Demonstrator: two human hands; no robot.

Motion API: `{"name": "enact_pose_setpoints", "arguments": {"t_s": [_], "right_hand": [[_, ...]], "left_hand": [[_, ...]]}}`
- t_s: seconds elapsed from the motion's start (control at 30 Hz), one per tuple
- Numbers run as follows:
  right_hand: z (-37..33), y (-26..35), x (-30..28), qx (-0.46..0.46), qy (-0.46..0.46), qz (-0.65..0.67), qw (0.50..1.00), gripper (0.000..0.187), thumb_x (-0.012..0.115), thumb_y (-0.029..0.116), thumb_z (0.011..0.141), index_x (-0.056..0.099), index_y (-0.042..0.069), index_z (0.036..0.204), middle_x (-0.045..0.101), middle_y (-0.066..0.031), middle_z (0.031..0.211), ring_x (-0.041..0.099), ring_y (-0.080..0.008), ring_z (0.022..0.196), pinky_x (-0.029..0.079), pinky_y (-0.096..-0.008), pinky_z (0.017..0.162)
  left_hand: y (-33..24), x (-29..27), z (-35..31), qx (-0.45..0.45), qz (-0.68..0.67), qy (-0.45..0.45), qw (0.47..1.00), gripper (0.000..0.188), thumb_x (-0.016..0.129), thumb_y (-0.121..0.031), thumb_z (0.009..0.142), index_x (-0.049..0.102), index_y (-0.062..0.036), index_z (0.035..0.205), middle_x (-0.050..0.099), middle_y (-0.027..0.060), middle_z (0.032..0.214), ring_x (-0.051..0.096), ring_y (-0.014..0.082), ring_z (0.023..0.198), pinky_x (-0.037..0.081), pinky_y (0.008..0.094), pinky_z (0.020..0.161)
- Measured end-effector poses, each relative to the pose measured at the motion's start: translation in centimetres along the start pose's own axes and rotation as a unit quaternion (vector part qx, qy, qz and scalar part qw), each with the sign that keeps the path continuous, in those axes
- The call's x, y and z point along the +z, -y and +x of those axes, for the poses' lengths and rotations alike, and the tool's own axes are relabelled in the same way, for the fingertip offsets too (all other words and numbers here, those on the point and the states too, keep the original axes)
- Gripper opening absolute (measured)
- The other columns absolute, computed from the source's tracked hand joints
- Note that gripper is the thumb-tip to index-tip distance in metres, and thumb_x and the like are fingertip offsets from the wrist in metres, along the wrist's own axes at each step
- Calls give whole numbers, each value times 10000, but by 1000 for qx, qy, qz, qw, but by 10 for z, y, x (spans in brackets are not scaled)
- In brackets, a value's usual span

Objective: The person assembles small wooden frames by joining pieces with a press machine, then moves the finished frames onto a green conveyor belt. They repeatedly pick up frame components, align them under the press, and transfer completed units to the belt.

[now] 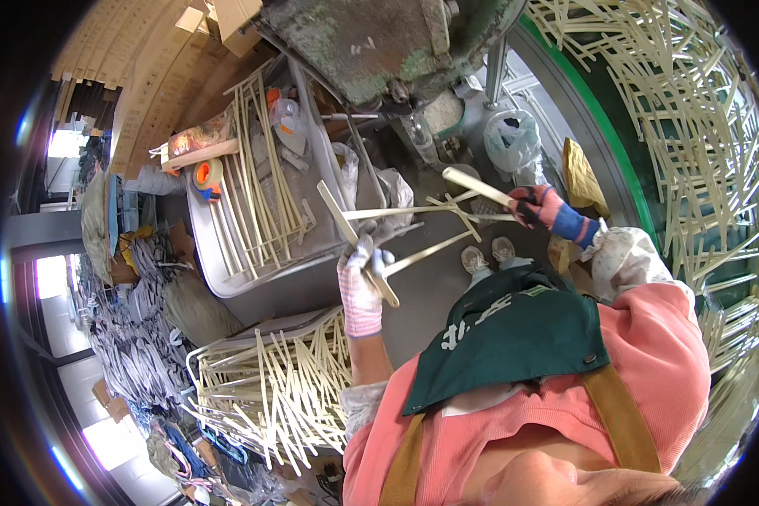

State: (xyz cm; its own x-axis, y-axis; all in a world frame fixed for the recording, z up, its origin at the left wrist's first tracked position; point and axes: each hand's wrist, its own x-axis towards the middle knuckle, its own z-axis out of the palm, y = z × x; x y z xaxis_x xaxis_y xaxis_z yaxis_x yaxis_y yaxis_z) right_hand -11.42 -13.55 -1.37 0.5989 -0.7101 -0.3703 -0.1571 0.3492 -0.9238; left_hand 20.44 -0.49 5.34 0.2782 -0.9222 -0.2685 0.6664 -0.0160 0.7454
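Note:
My left hand [362, 282], in a white and pink glove, is closed around the middle of a flat cream-coloured bar [335, 209], which stands at a slant. Two thin pale rods [422, 255] run from beside this bar to the right, toward small crossed pieces [457, 215]. My right hand [546, 211], in a pink, blue and dark glove, grips a second cream-coloured bar [476, 185] that points up and left. A thin rod end also lies by its fingers; whether they hold it I cannot tell.
A grey tray [219, 282] at the left holds long pale rods, orange tape [207, 174] and plastic bags. Below it stands a rack heaped with pale rods [287, 379]. A worn green-grey machine [354, 46] is ahead. At the right, more rods cover a green-edged conveyor [594, 110].

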Motion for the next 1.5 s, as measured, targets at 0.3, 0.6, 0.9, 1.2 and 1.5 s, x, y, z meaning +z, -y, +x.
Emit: {"name": "enact_pose_setpoints", "arguments": {"t_s": [0.3,0.6,0.9,1.2,1.5], "right_hand": [[-12,62,-7,-35,48,108,992,343,560,232,957,562,-25,1183,544,1,664,452,-54,523,354,-192,481],[9,98,-34,-9,23,11,1000,336,573,246,946,591,-3,1171,495,47,674,413,-8,541,303,-160,456],[28,79,-52,-6,61,15,998,304,537,194,951,585,14,1191,551,10,672,452,-36,497,345,-190,418],[65,42,-33,-52,21,13,998,190,505,161,959,598,24,1052,541,16,658,460,-53,492,375,-212,433],[24,111,-37,-72,57,-75,993,262,540,199,958,607,3,1118,545,37,664,459,-29,544,364,-196,472]], "left_hand": [[5,27,12,-119,-227,222,941,412,542,-197,960,489,-16,1326,665,128,805,474,109,414,496,293,540],[-92,89,-48,-73,-153,277,946,408,359,-220,1024,444,117,1238,527,84,506,447,129,301,420,264,344],[-66,122,-47,-74,-175,218,957,544,437,-190,1003,227,74,1430,531,93,531,380,82,311,415,266,357],[-43,121,-49,-79,11,80,994,315,492,-235,982,517,0,1190,532,69,569,376,84,322,324,218,330],[0,146,6,-74,-28,-37,996,167,499,-120,955,560,-71,1103,668,179,915,388,34,408,391,226,451]]}}
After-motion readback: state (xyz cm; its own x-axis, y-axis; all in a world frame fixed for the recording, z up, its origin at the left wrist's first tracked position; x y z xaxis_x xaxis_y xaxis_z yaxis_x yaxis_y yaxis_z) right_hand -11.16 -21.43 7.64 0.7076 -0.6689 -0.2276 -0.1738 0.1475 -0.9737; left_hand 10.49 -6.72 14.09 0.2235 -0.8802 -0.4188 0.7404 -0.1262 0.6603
